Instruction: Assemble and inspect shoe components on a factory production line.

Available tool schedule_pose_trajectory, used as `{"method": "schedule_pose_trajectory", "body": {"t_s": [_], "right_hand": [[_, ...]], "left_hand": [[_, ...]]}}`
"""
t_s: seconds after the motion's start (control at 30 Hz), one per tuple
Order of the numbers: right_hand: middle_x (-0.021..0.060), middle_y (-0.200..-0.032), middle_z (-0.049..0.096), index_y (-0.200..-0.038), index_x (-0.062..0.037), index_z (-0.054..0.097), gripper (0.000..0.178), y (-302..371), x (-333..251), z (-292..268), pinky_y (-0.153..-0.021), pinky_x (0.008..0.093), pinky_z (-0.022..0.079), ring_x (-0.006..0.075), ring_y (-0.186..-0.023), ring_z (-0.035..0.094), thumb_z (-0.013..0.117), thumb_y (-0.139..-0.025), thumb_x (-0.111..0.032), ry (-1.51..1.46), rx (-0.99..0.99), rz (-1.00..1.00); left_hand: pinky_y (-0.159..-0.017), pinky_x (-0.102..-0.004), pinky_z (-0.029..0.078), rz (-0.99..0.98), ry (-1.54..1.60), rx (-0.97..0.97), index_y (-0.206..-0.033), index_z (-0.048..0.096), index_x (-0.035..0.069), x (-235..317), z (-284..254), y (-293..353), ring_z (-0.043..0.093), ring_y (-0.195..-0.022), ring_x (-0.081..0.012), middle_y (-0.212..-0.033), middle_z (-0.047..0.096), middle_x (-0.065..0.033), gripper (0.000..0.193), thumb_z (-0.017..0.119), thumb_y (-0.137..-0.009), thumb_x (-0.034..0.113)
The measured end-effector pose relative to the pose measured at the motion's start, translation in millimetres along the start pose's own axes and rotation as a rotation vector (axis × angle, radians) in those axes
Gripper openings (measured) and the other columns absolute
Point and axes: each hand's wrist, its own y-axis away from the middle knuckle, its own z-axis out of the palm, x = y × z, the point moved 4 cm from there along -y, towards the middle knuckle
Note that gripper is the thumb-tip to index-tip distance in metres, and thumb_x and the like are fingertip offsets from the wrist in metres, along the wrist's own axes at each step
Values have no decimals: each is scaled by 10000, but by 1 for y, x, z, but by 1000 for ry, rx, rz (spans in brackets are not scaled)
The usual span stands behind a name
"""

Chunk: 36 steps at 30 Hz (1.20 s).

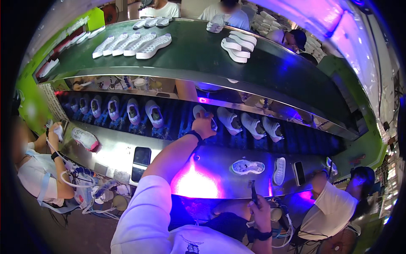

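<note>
Reaching past the worktop's (pixel 220 163) far edge, the left hand (pixel 204 127) has its grip closed on a pale shoe (pixel 198 110) on the dark conveyor (pixel 313 144). The right hand (pixel 260 211) grips a slim, dark-handled tool (pixel 254 194) at the worktop's near edge, near a pale sole (pixel 248 167).

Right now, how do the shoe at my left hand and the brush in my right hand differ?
The shoe is pale and rounded; the brush is dark and slim. The shoe is at the dark conveyor; the brush is near the bench's front edge. Both are partly hidden in your grip.
</note>
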Motion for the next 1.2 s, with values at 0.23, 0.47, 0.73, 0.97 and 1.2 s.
{"method": "schedule_pose_trajectory", "body": {"t_s": [0.23, 0.47, 0.73, 0.97, 1.2], "right_hand": [[46, -876, 677, -1270, 30, 596, 329, -1, -27, -3, -622, 237, 467, 64, -693, 572, 620, -944, -14, 66, -18, -67], [33, -838, 666, -1274, 39, 590, 340, 11, -4, -16, -564, 241, 441, 61, -646, 545, 633, -942, -19, -35, 14, -23], [22, -817, 654, -1254, 27, 606, 322, -13, 10, -4, -565, 239, 434, 60, -651, 551, 638, -937, -17, -11, -35, -60], [10, -830, 645, -1239, 23, 613, 310, -34, 23, 4, -569, 239, 453, 62, -646, 569, 653, -939, -47, -90, -11, -78], [-21, -811, 600, -1234, 10, 618, 301, -30, 20, -18, -551, 229, 415, 43, -639, 521, 661, -946, -63, 15, 32, -80]], "left_hand": [[-950, -501, 543, -12, -92, 71, -1276, 616, 122, 2, 36, -14, 489, -1232, -451, -1334, 484, -236, 794, 896, -563, 329], [-987, -496, 487, 60, 70, 203, -1128, 676, 96, -2, 1, 5, 501, -1139, -444, -1233, 531, -227, 646, 880, -540, 269], [-995, -488, 481, 29, -33, 256, -1174, 645, 93, -49, -59, 14, 493, -1144, -461, -1212, 541, -231, 683, 870, -551, 258], [-1121, -609, 335, 5, -418, 177, -1281, 569, 43, -59, -18, 14, 461, -1300, -437, -1385, 490, -273, 690, 808, -677, 274], [-1106, -575, 399, 312, -163, 0, -1430, 492, 133, 55, 40, -31, 401, -1383, -445, -1480, 394, -234, 911, 872, -632, 353]]}}
